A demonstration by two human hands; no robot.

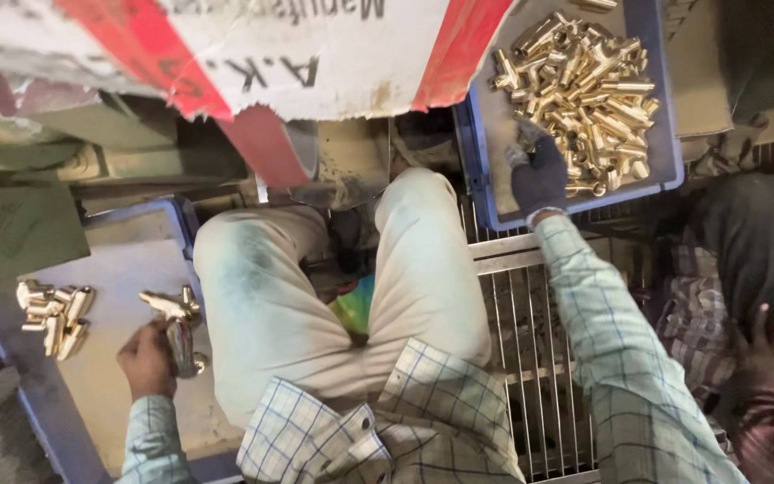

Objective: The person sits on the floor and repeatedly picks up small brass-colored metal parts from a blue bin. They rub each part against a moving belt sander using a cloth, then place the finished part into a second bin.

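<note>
Blue trays (669, 134), brass fittings (584, 85)

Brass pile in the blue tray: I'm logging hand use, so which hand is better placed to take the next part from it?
Right. The gloved right hand already rests on the brass pile in the blue tray; the left hand holds a brass piece over the opposite tray.
</note>
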